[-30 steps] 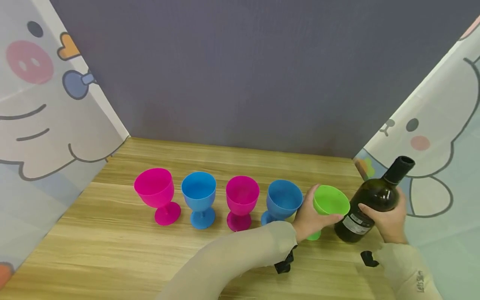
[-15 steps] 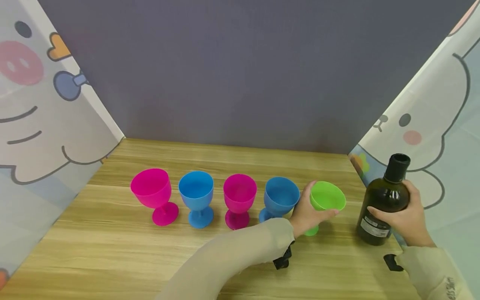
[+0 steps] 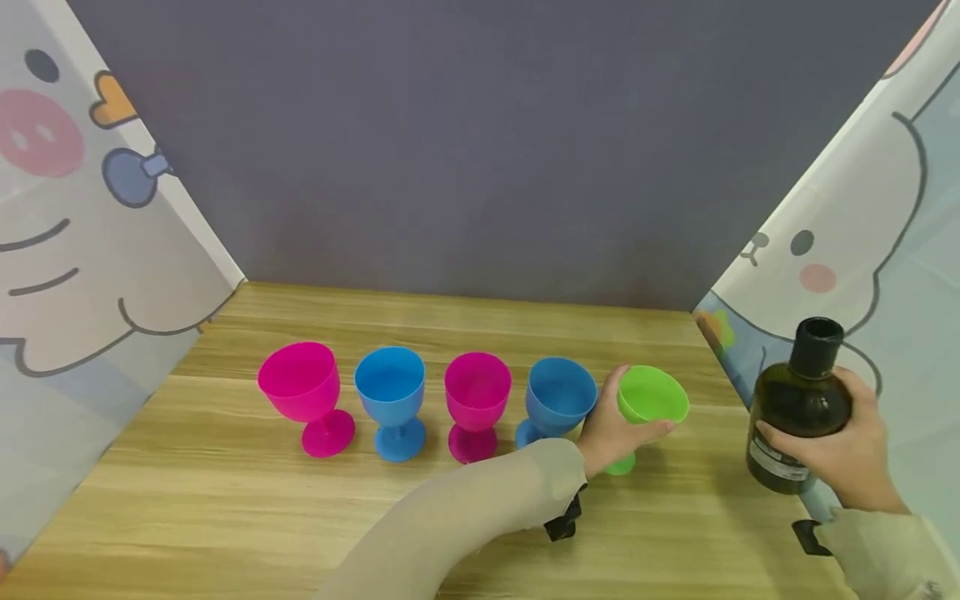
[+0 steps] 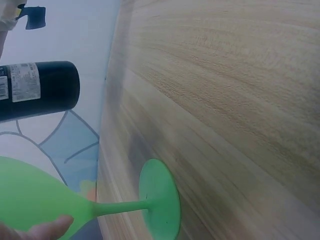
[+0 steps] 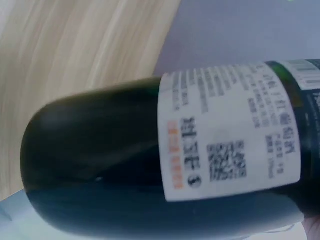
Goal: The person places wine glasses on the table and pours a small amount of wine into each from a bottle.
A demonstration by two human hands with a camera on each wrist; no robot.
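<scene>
My left hand (image 3: pixel 611 429) holds the bowl of a green plastic goblet (image 3: pixel 654 397), thumb along its near side. The goblet's foot (image 4: pixel 162 200) stands on the wooden table in the left wrist view. Farther right, my right hand (image 3: pixel 851 446) grips a dark green wine bottle (image 3: pixel 802 404) around its body, the uncapped neck pointing up. The bottle's base shows apart from the tabletop in the left wrist view. A white printed label (image 5: pixel 230 135) faces the right wrist camera. Close to my left fingers is a blue goblet (image 3: pixel 561 396).
Left of the blue goblet, a magenta goblet (image 3: pixel 477 392), another blue goblet (image 3: pixel 390 387) and another magenta goblet (image 3: pixel 302 383) stand in a row on the wooden table (image 3: pixel 247 517). A grey wall (image 3: pixel 465 150) rises behind, with cartoon-printed sheets (image 3: pixel 825 275) at both sides.
My right hand has carried the bottle rightward, away from the green goblet, and turned it from tilted to nearly upright. My left hand keeps its hold on the goblet. The view has shifted slightly.
</scene>
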